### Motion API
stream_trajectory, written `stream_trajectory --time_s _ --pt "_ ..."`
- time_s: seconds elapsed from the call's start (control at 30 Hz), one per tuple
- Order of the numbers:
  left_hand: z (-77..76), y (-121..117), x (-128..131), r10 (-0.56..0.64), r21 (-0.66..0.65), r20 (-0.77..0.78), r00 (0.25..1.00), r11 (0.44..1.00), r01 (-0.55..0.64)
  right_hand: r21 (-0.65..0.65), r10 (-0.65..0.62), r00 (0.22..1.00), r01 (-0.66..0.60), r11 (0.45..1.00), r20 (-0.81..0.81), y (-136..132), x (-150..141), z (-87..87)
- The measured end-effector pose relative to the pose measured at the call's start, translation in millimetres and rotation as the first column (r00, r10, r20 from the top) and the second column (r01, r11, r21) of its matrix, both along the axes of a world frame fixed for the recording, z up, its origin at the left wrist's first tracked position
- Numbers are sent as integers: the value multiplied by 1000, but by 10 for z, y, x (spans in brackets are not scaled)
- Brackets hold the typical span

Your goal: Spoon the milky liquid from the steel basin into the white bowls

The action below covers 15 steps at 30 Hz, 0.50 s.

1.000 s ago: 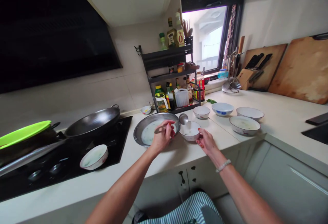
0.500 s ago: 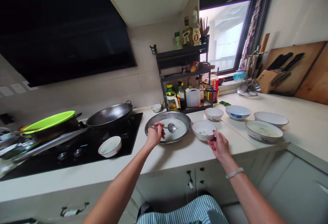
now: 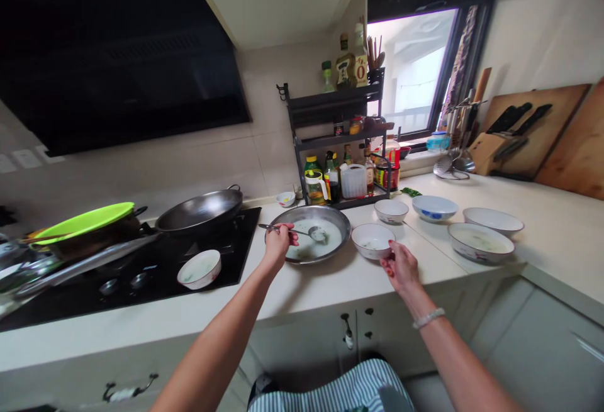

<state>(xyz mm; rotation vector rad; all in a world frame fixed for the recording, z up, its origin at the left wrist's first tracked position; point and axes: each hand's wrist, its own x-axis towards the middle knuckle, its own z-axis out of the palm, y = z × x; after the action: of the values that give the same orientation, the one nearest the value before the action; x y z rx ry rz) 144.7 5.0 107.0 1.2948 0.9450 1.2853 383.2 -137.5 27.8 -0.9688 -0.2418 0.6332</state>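
Note:
My left hand (image 3: 280, 243) is closed around the handle of a metal ladle (image 3: 318, 234). The ladle's bowl sits at the surface of a whitish soup with green bits, in a wide steel basin (image 3: 346, 236) on the counter. My right hand (image 3: 400, 265) pinches the near right rim of a white bowl (image 3: 373, 236) just right of the basin. A little liquid and some bits lie in the bottom of that bowl. Behind it stands a smaller white bowl (image 3: 391, 212). On the cooktop's near edge, a bowl (image 3: 199, 270) holds pale soup.
To the right are a blue-patterned bowl (image 3: 435, 208), a soup-filled bowl (image 3: 480, 242) and another bowl (image 3: 493, 219) behind it. A wok (image 3: 200, 212) and a pot with a green colander (image 3: 87, 223) are on the cooktop (image 3: 141, 286). A condiment rack (image 3: 340, 141) stands behind the basin.
The ladle's handle has swung, and its bowl now carries or touches greens in the soup where it looked bare before. My right hand keeps its pinch on the bowl. The view has shifted slightly.

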Motion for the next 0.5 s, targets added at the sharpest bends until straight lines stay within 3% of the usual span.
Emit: stream_trajectory --time_s 0.2,0.5 --pt "125 -37 -19 26 -102 96 995 995 -16 5 7 1000 -7 1000 0 -6 3 9" --pt "272 -98 -25 17 -148 122 992 989 2 4 29 999 -29 1000 20 -10 7 -15"
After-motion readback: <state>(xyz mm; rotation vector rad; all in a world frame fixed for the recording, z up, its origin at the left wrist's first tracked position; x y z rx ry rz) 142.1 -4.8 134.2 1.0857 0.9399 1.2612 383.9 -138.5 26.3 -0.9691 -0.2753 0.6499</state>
